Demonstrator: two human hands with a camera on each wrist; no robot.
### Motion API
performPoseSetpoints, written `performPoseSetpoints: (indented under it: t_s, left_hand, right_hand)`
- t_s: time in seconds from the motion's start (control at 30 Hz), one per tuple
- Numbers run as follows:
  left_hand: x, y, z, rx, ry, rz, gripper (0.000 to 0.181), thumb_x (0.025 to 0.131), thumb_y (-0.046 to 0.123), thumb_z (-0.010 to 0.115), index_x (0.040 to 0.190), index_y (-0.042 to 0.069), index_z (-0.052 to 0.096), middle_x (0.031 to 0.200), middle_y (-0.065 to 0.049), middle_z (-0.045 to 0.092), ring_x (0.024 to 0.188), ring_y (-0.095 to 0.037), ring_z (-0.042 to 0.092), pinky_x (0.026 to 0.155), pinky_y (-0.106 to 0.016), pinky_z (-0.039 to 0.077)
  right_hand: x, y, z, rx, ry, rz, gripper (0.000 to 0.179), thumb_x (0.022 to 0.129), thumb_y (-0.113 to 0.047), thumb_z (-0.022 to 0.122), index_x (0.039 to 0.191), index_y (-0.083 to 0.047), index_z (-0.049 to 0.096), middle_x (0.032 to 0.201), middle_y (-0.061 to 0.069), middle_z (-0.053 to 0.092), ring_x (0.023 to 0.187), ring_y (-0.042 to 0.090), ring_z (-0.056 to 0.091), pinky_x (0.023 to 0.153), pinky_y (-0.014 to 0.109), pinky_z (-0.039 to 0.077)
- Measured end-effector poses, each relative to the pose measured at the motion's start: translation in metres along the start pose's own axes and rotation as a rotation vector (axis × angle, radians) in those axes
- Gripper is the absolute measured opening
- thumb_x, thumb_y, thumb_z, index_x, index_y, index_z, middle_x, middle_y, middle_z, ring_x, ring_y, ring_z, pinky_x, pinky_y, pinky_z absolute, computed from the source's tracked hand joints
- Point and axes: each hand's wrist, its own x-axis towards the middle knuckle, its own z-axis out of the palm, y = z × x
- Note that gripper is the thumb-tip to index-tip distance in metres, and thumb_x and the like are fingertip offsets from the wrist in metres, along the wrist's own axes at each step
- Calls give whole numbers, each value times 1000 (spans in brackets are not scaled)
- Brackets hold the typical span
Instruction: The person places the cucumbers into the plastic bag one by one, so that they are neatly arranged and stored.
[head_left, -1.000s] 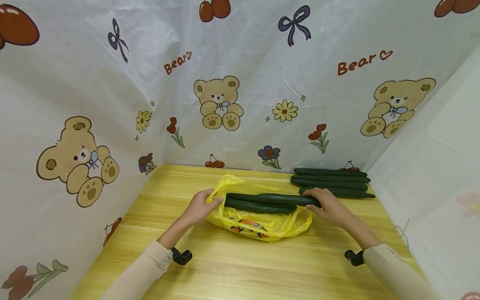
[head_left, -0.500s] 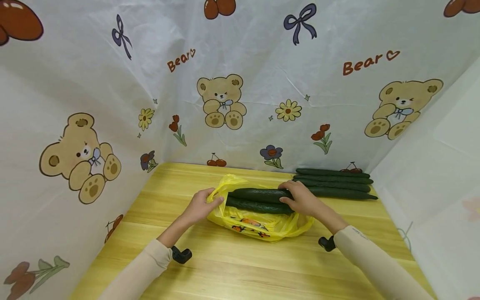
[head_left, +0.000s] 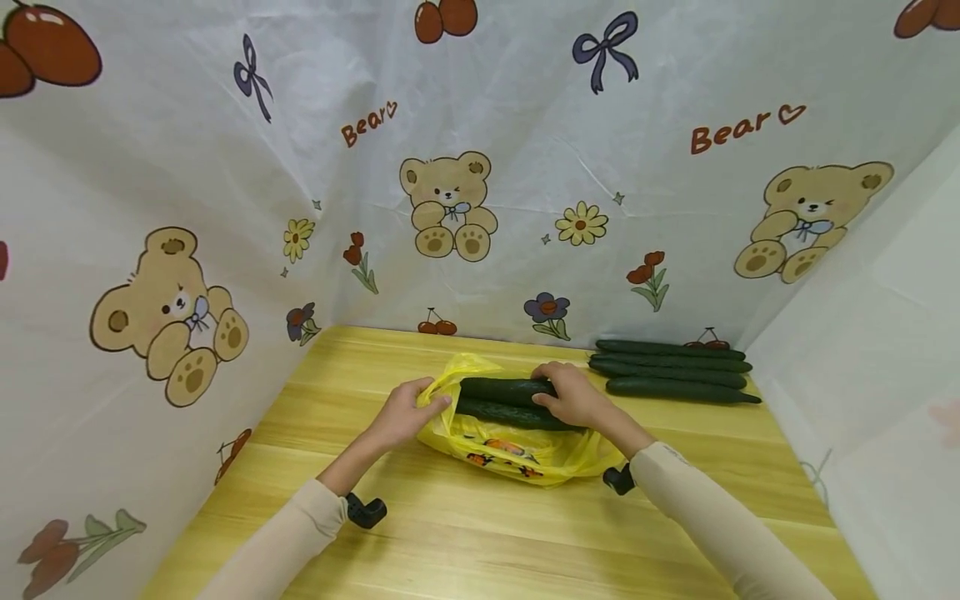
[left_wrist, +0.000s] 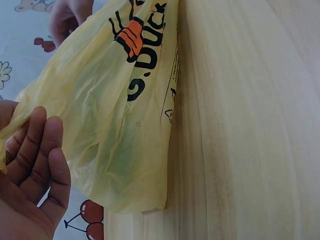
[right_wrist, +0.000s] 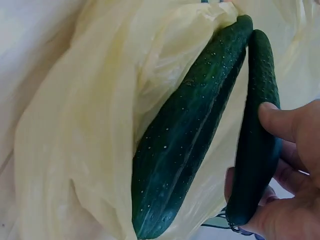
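A yellow plastic bag (head_left: 570, 467) with a duck print lies on its side on the table, its mouth held up at the left. My left hand (head_left: 402, 414) pinches that edge between thumb and fingers; the left wrist view shows the thin plastic (left_wrist: 115, 135) bunched at the fingers. Inside the bag rests a cucumber (right_wrist: 175, 145), dark green and bumpy. My right hand (head_left: 573, 398) grips another cucumber (right_wrist: 257, 130) near its right end, thumb on top and fingers beneath. The held cucumber lies behind the first one, its left part within the bag.
Several more cucumbers (head_left: 675, 367) lie side by side at the back right of the wooden table (head_left: 480, 533). A white cloth wall (head_left: 510, 108) printed with bears stands close behind and at the left. Black wrist mounts (head_left: 366, 510) hang under both wrists.
My right hand has moved left with the cucumber, bringing it farther into the bag beside the other one. The left hand keeps its hold on the bag's edge.
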Motion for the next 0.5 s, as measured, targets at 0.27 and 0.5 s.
performPoseSetpoints:
  t_s: [0.27, 0.5]
  left_hand:
    - [2, 0, 3, 15, -5, 17, 32, 109, 45, 65, 119, 15, 70, 75, 0, 51, 53, -8, 34, 62, -27, 42]
    - [0, -1, 3, -8, -8, 8, 31, 109, 44, 64, 123, 16, 70, 72, 0, 52, 50, -9, 34, 54, -24, 38]
  right_hand:
    - [9, 10, -6, 22, -61, 53, 36, 104, -20, 73, 135, -3, 68, 133, 16, 72, 123, 37, 69, 106, 56, 55]
    - [8, 11, -1, -21, -118, 53, 31, 101, -22, 79, 128, -9, 71, 123, 10, 74, 112, 29, 71, 98, 51, 58]
